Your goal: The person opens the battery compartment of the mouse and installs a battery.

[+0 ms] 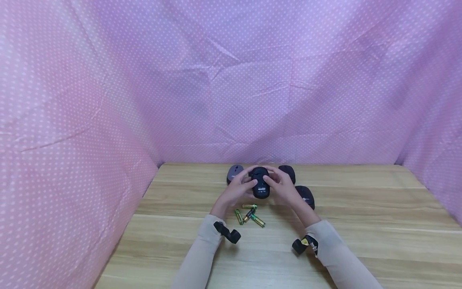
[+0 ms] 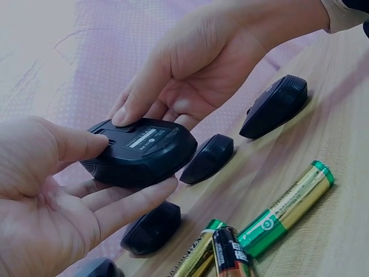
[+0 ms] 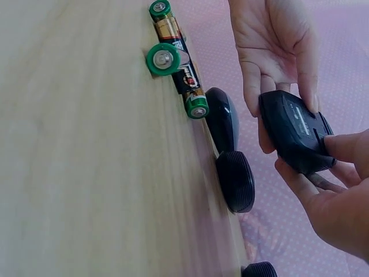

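A black computer mouse (image 1: 261, 192) is held underside up above the table, between both hands. My left hand (image 1: 234, 190) grips its left side, thumb on the underside and fingers beneath. On the other side my right hand (image 1: 285, 188) grips it, the thumb pressing near the upper part of the underside. In the left wrist view a white label shows on the mouse (image 2: 164, 147), with the left thumb beside a small recess. Several batteries lie in a loose pile below the hands, among them a green-and-gold battery (image 1: 258, 220) and a black-and-gold battery (image 2: 228, 251).
Other mice stand around the hands: a grey mouse (image 1: 235, 171) at back left, a dark mouse (image 1: 288, 171) at back right and another dark mouse (image 1: 306, 195) beside the right forearm. The wooden table (image 1: 379, 208) meets a pink dotted cloth (image 1: 252, 100) behind.
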### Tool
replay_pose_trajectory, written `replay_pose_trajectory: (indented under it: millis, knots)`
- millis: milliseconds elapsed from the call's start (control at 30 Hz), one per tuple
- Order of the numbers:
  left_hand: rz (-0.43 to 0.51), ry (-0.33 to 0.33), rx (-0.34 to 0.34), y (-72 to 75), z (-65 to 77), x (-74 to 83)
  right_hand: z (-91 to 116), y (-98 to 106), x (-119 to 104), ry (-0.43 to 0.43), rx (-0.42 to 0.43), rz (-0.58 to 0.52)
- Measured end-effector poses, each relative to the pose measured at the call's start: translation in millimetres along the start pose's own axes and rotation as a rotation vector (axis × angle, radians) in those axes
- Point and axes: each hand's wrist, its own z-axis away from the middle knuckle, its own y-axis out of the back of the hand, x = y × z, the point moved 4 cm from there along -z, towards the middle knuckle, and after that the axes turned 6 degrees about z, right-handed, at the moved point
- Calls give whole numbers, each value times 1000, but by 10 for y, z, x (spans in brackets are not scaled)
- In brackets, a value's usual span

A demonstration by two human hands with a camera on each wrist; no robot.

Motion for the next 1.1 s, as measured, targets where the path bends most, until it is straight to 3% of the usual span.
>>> replay_pose_trajectory:
  millis: [333, 700, 1100]
  knots:
    - [-43, 10, -9, 45, 32, 19, 4, 44, -10, 50, 76, -56]
    - [-105, 49, -26, 71, 96, 66, 31, 69, -33, 30, 99, -40]
    - [-125, 65, -56, 99, 116, 78, -20, 186, -89, -34, 139, -98]
